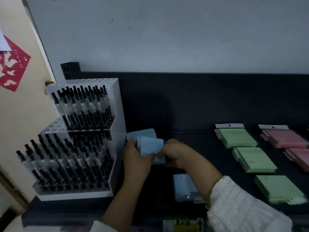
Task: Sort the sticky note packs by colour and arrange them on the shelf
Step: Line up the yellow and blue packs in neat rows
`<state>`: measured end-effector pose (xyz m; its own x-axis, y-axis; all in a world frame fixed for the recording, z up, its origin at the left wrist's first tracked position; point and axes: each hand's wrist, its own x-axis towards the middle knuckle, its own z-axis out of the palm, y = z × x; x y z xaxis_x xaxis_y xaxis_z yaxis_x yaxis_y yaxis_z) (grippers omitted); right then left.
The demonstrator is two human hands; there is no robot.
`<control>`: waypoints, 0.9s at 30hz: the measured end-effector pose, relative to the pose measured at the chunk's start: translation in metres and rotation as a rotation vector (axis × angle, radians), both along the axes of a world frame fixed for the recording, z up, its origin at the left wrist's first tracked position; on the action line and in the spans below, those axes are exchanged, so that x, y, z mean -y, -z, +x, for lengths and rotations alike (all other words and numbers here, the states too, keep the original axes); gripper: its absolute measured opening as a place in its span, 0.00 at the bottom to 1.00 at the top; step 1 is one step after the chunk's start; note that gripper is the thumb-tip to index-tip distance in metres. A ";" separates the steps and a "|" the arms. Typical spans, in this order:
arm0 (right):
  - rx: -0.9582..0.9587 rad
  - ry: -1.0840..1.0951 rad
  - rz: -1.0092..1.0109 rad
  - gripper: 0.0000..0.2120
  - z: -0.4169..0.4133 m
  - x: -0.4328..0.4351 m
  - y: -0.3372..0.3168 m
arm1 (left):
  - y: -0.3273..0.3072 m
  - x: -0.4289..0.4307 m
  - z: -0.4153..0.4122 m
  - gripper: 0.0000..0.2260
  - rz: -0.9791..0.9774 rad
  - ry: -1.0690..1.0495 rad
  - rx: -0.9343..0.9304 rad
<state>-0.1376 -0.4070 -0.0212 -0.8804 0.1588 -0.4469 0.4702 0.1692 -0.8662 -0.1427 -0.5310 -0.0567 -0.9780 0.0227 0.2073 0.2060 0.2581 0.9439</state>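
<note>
Both hands hold a light blue sticky note pack (pixel 151 145) just above the dark shelf (pixel 192 114), beside the pen rack. My left hand (pixel 136 157) grips its left edge and my right hand (pixel 173 152) grips its right edge. Behind it, another blue pack (pixel 142 133) lies flat against the rack. More blue packs (pixel 183 187) lie nearer me, partly hidden by my right forearm. Green packs sit in a column at the right: a far pile (pixel 237 137), a middle pile (pixel 255 159) and a near pile (pixel 278 189). Pink packs (pixel 284 138) lie at the far right.
A white tiered rack of black pens (pixel 80 139) stands at the shelf's left end, close to my left hand. The shelf has a dark back panel and a pale wall above. A cream door with a red paper cutting (pixel 11 64) is at the left.
</note>
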 end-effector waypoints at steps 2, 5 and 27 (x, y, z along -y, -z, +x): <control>-0.101 0.035 -0.024 0.17 0.005 -0.011 -0.009 | -0.011 -0.010 0.000 0.21 0.013 0.049 -0.064; -0.293 0.092 -0.015 0.17 0.019 -0.033 -0.019 | -0.020 -0.030 -0.004 0.24 0.070 0.133 -0.083; -0.484 0.147 -0.081 0.25 0.048 -0.091 0.056 | 0.032 -0.067 0.002 0.18 -0.085 0.425 0.009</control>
